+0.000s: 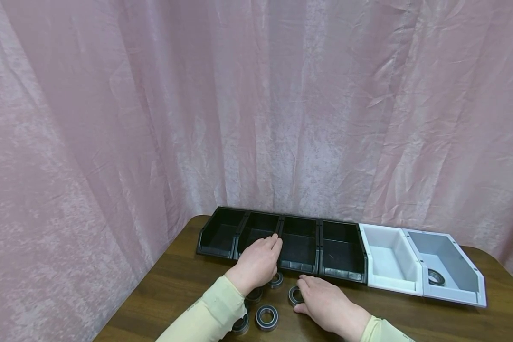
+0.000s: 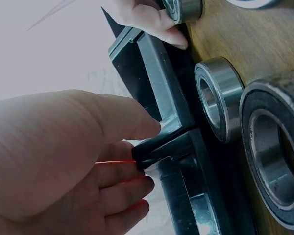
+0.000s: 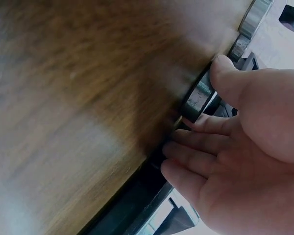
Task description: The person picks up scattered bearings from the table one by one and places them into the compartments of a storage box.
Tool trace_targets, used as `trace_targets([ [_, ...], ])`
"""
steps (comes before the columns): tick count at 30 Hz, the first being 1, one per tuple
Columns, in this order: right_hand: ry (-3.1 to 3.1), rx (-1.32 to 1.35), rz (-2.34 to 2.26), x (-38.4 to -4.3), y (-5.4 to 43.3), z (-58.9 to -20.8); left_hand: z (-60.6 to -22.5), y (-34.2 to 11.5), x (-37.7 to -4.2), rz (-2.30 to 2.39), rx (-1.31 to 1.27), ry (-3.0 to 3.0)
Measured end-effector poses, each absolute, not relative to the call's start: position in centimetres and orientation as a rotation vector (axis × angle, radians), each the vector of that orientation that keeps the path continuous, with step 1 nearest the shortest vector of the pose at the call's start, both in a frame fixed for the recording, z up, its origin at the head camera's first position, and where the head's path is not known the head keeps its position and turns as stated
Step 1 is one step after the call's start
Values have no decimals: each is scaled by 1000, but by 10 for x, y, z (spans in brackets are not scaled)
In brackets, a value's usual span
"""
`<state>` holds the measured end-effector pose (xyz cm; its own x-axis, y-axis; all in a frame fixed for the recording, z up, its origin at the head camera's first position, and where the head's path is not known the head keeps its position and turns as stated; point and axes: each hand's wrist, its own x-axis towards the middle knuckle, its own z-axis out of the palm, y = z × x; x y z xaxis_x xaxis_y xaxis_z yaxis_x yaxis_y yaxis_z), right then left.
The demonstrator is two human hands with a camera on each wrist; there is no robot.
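My right hand (image 1: pixel 330 304) is at a ball bearing (image 1: pixel 291 296) on the table, in front of the black bins. In the right wrist view the thumb and index finger pinch this bearing (image 3: pixel 198 98) at opposite sides of its rim. My left hand (image 1: pixel 257 261) reaches over the front of the black bins (image 1: pixel 297 266), around the wall between the two middle ones. The left wrist view has its thumb and loosely bent fingers (image 2: pixel 130 190) close about the bin corner (image 2: pixel 149 152), with no bearing between them. Several more bearings (image 1: pixel 258 317) lie near the left forearm, partly covered by it.
A white bin (image 1: pixel 386 259) and a grey bin (image 1: pixel 446 247) continue the row to the right. One bearing (image 1: pixel 439 281) is inside the grey bin. Behind the brown wooden table (image 1: pixel 154 289) hangs a pink curtain (image 1: pixel 282 104).
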<state>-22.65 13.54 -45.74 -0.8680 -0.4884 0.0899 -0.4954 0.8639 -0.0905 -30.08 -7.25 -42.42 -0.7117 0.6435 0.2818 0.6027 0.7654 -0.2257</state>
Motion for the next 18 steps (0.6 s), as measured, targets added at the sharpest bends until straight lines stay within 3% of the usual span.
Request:
trace_targets([
  [18, -2711, 995, 123, -211, 146, -455, -426, -73, -301, 179, -950, -2620],
])
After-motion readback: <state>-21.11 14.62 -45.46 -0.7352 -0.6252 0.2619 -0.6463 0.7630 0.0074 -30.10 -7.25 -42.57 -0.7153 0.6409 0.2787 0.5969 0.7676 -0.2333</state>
